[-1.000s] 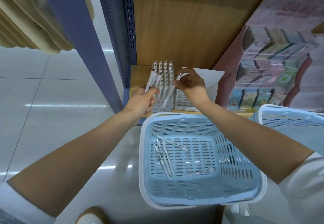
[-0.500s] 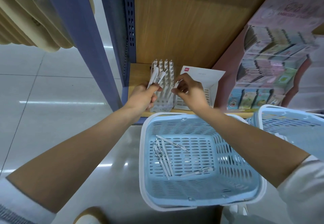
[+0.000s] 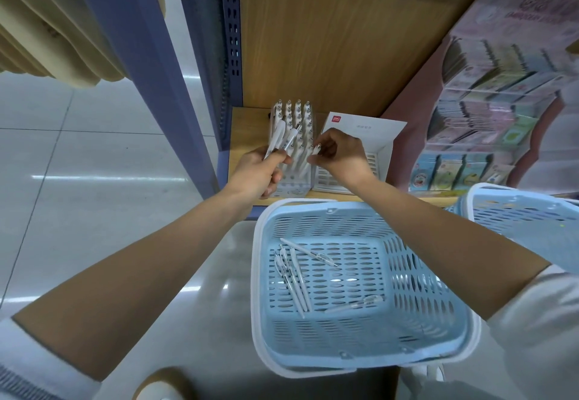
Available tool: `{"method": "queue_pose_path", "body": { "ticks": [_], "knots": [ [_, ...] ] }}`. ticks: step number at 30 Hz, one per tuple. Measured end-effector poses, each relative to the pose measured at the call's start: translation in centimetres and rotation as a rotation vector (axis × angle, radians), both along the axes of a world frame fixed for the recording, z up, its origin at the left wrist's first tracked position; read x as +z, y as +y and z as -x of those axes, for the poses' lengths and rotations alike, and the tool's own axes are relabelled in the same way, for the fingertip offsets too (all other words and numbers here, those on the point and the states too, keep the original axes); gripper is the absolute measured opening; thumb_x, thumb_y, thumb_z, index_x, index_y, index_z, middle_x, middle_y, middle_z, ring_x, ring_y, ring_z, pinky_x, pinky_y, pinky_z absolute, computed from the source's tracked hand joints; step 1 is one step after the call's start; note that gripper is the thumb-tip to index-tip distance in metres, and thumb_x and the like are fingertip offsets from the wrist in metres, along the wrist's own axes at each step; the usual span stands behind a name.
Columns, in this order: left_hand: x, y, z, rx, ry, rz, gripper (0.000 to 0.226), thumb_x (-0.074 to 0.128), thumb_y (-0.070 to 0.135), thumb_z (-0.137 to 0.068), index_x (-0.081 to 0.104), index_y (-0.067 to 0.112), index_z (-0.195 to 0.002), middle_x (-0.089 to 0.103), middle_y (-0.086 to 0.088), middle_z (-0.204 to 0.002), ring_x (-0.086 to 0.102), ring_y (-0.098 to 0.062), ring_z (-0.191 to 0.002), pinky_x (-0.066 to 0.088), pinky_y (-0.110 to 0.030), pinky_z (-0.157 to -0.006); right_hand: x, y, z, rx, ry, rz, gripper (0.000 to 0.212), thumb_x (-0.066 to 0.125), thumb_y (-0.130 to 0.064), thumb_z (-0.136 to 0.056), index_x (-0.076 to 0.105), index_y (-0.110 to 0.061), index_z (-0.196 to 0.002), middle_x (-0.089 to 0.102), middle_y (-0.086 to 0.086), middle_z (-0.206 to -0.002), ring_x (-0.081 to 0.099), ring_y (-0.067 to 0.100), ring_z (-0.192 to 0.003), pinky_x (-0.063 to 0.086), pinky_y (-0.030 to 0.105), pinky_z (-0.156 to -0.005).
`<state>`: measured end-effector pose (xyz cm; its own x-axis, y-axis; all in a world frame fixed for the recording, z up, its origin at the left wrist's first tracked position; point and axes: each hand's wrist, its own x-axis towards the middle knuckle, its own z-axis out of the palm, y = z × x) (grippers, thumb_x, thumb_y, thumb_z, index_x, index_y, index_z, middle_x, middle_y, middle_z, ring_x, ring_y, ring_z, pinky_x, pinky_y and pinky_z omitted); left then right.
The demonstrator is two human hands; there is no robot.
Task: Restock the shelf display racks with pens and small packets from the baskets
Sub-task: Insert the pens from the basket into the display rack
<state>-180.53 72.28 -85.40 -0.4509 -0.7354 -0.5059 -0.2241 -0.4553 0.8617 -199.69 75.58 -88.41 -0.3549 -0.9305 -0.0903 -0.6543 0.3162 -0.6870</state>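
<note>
At the wooden shelf, my left grip curls round a small bunch of white pens just in front of the clear pen rack. My right grip pinches a single white pen at the rack's right edge. A few loose pens lie on the bottom of the light-blue basket beneath my forearms, with a second blue basket to its right, below a pink packet display.

White left sleeve, white right sleeve; 2 forearms bare.
</note>
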Motion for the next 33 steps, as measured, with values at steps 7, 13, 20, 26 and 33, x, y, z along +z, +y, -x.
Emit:
{"method": "queue_pose_path", "body": {
  "ticks": [7, 13, 20, 26, 33],
  "knots": [
    [-0.6, 0.0, 0.0, -0.013, -0.014, -0.006, 0.022, 0.049, 0.028, -0.099, 0.064, 0.012, -0.094, 0.041, 0.001, -0.057, 0.028, -0.011, -0.04, 0.021, -0.019, -0.038, -0.2, -0.2, 0.0, -0.042, 0.02, -0.079, 0.024, 0.083, -0.019, -0.072, 0.064, -0.014, -0.085, 0.066, 0.0, -0.078, 0.065, 0.017, -0.076, 0.053, 0.029, -0.079],
    [-0.6, 0.2, 0.1, -0.044, -0.021, -0.004, 0.022, 0.05, 0.028, -0.098, 0.065, 0.011, -0.097, 0.043, 0.002, -0.058, 0.03, -0.009, -0.039, 0.024, -0.017, -0.038, -0.5, -0.8, -0.3, -0.05, 0.017, -0.15, 0.029, 0.084, -0.023, -0.069, 0.065, -0.011, -0.088, 0.07, 0.006, -0.086, 0.064, 0.017, -0.077, 0.053, 0.028, -0.076],
    [0.0, 0.8, 0.0, -0.051, -0.018, 0.049, 0.021, 0.052, 0.028, -0.099, 0.066, 0.013, -0.097, 0.044, 0.004, -0.058, 0.031, -0.007, -0.038, 0.026, -0.015, -0.039, 3.1, 0.3, -0.2, -0.145, -0.272, 0.011, 0.025, 0.073, -0.04, -0.081, 0.064, -0.018, -0.088, 0.068, -0.004, -0.08, 0.061, 0.01, -0.069, 0.045, 0.021, -0.064],
    [0.6, 1.4, 0.4, -0.108, 0.015, 0.103, 0.029, 0.05, 0.032, -0.1, 0.066, 0.008, -0.104, 0.046, 0.003, -0.062, 0.034, -0.006, -0.039, 0.026, -0.016, -0.039, 5.4, 0.8, -1.5, -0.005, -0.641, -0.004, 0.003, 0.069, -0.006, -0.085, 0.067, -0.006, -0.087, 0.067, 0.007, -0.071, 0.062, 0.011, -0.058, 0.05, 0.024, -0.063],
    [1.7, 1.1, 0.0, -0.086, 0.029, 0.11, 0.033, 0.045, 0.036, -0.102, 0.066, 0.012, -0.109, 0.048, 0.002, -0.067, 0.033, -0.005, -0.039, 0.026, -0.014, -0.037, 6.2, 0.5, -2.3, -0.137, -0.875, 0.09, 0.005, 0.065, -0.005, -0.087, 0.067, -0.01, -0.089, 0.066, 0.004, -0.076, 0.062, 0.01, -0.065, 0.053, 0.021, -0.065]
  ]
}}
